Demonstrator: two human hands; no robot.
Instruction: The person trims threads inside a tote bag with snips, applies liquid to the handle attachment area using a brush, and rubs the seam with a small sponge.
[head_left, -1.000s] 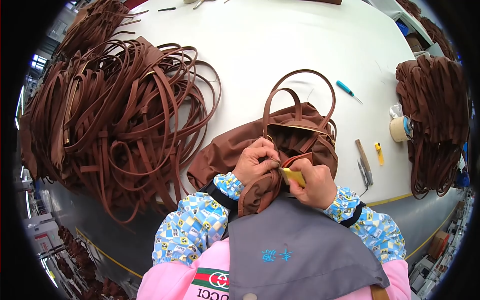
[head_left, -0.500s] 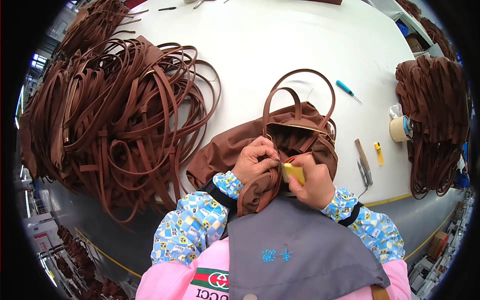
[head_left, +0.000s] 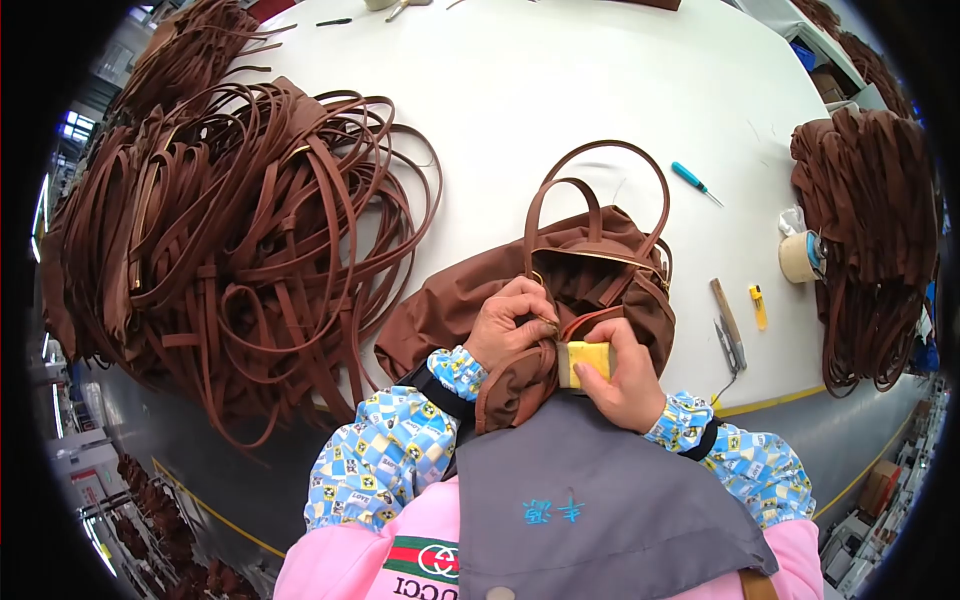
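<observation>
A brown bag [head_left: 430, 290] with two looped handles and an open, gold-zipped mouth lies at the table's front edge. My left hand [head_left: 512, 322] pinches a narrow edge or strap of the bag, left of its mouth; the fingertips partly hide the pinched spot. Between the thumb and fingers of my right hand [head_left: 625, 378] is a yellow block [head_left: 590, 366] with a greyish left side. The block sits just right of my left fingertips, close against the brown material. An orange-red edge shows just above the block.
Piles of brown bags with straps lie at the left [head_left: 250, 220] and right [head_left: 865, 230]. Right of the bag are a blue screwdriver [head_left: 690, 176], a thread spool [head_left: 798, 258], a yellow cutter [head_left: 758, 307], snips [head_left: 725, 343] and a flat stick [head_left: 728, 315].
My right hand has shifted slightly down and turned, so the yellow block shows more of its broad face. My left hand stays in nearly the same place on the bag.
</observation>
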